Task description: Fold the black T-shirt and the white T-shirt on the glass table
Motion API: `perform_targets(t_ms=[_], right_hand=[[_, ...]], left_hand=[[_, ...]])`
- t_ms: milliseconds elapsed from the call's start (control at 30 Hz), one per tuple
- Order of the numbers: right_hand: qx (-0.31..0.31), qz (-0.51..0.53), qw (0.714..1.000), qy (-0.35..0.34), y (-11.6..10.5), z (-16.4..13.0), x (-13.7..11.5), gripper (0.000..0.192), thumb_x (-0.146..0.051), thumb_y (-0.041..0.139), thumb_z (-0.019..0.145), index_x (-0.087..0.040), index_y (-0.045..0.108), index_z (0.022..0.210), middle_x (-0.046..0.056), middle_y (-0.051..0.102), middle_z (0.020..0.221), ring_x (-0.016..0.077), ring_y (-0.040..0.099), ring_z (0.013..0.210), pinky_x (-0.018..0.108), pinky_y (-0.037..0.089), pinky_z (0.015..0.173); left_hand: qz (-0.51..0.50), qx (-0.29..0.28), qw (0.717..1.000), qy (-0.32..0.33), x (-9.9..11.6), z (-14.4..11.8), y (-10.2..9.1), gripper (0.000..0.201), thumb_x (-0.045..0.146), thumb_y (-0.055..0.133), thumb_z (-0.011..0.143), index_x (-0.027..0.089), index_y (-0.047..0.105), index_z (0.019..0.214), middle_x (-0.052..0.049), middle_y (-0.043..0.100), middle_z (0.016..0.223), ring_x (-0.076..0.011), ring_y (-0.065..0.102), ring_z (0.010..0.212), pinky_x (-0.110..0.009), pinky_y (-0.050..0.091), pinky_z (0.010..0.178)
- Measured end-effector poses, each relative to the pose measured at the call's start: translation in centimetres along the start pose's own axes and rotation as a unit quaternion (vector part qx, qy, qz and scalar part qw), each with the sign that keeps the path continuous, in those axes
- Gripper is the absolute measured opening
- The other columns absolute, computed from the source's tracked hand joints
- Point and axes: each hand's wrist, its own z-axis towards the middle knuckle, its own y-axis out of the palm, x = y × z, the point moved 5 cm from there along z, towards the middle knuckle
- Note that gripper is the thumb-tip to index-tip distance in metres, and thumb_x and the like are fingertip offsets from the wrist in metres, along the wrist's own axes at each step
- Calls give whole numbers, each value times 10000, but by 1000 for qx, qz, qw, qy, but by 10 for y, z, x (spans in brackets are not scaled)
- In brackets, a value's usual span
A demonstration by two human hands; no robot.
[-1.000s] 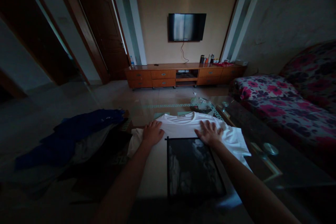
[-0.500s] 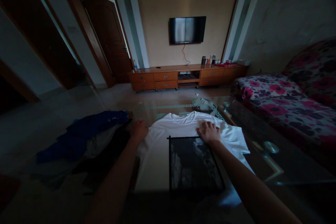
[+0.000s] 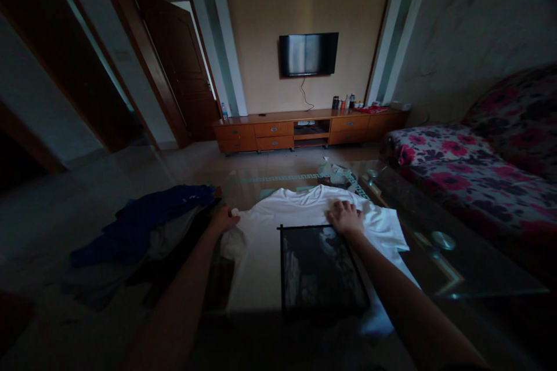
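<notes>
**2 hands on a white T-shirt (image 3: 261, 261), its left sleeve pinched**

A person's bare arms reach forward over a glass-topped counter (image 3: 483, 275) in a dim room. The T-shirt lies spread on it, front up, collar toward the counter's far edge, right sleeve pointing toward the right edge. The lower hem, toward the near edge, fades into shadow. A dark rectangular print (image 3: 322, 272) covers much of the front.

The step in hand looks like straightening the left sleeve. The left hand (image 3: 224, 220) is at the outer left side of the shirt, its grip seemingly closed on the sleeve's upper edge; a small tuft of white cloth shows at the fingertips. The sleeve hangs bunched just below that grip, while the body of the shirt lies to its right.

The right hand (image 3: 347, 218) rests palm down, grip relaxed and holding nothing, on the upper chest, touching the cloth just beyond the print's far right corner. It seems to serve as an anchor.

The next move probably calls for drawing the sleeve outward gently, with the chest pressed down. A heap of dark clothes (image 3: 143, 217) lies beyond the left forearm; whether the counter carries it, I cannot tell.
</notes>
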Motion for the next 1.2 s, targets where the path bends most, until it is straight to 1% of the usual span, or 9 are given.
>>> perform_targets(t_ms=[133, 267, 467, 567, 700, 833, 900, 1033, 1200], right_hand=[[-1, 2, 1000, 3, -2, 0, -1, 524, -573, 391, 973, -226, 577, 1320, 152, 545, 1347, 341, 461, 1243, 520, 353, 1012], [3, -2, 1000, 3, -3, -1, -1, 517, -568, 389, 974, -226, 576, 1313, 150, 545, 1347, 338, 465, 1237, 518, 362, 1000], [2, -4, 1000, 5, -3, 0, -2, 503, -564, 409, 970, -231, 576, 1308, 145, 547, 1345, 335, 464, 1239, 520, 361, 1006], [-7, -4, 1000, 10, -4, -1, -2, 507, -567, 408, 972, -231, 575, 1314, 145, 542, 1352, 332, 459, 1250, 517, 356, 1015], [-8, -6, 1000, 9, -4, -1, -2, 519, -560, 392, 984, -222, 559, 1342, 152, 530, 1366, 329, 452, 1260, 509, 345, 1023], [-9, -8, 1000, 13, -2, 0, -1, 514, -553, 396, 983, -221, 559, 1339, 153, 528, 1360, 333, 452, 1261, 520, 343, 1019], [-6, -5, 1000, 10, -2, 0, -2, 512, -560, 394, 981, -224, 565, 1328, 148, 534, 1346, 333, 458, 1250, 523, 350, 1011], [-5, -1, 1000, 11, -3, -1, -1, 519, -566, 396, 978, -223, 570, 1326, 148, 537, 1341, 333, 457, 1248, 515, 357, 1010], [-1, 1, 1000, 7, -3, -1, -1, 516, -544, 398, 972, -220, 570, 1334, 150, 542, 1341, 331, 459, 1247, 512, 360, 1011]], left_hand=[[-41, 31, 999, 11, 2, 3, -7, 290, 382, 747, 701, 202, 560, 832, -33, 673, 864, -220, 653, 864, -283, 489, 738], [-161, 49, 986, -3, 0, 0, -12, 601, 423, 868, 551, 188, 560, 1010, -62, 690, 1008, -251, 673, 959, -304, 526, 775], [-270, -128, 951, -78, -10, -13, -4, 641, 473, 905, 486, 153, 596, 947, -52, 708, 865, -251, 692, 790, -319, 533, 659], [-253, -78, 962, -60, -11, -14, -10, 557, 493, 838, 591, 144, 616, 963, -45, 690, 860, -233, 674, 789, -300, 521, 647], [-263, -8, 965, 7, -6, -14, -15, 501, 461, 669, 770, 182, 586, 1177, -50, 683, 1021, -213, 663, 865, -295, 532, 709], [-175, 18, 983, 48, -1, -12, -19, 389, 321, 570, 788, 206, 615, 1157, -41, 683, 1092, -208, 648, 990, -289, 522, 835], [-129, -10, 990, 59, 3, -8, -19, 335, 291, 542, 766, 194, 669, 1061, -39, 704, 1041, -217, 654, 995, -296, 522, 855], [-88, -153, 979, 98, 15, -7, -17, 288, 265, 557, 676, 181, 757, 865, -54, 750, 992, -256, 677, 1016, -327, 516, 931], [-56, -224, 964, 135, 33, -13, -26, 638, 209, 651, 556, 202, 739, 1187, -39, 705, 1279, -284, 632, 1199, -338, 460, 1065]])
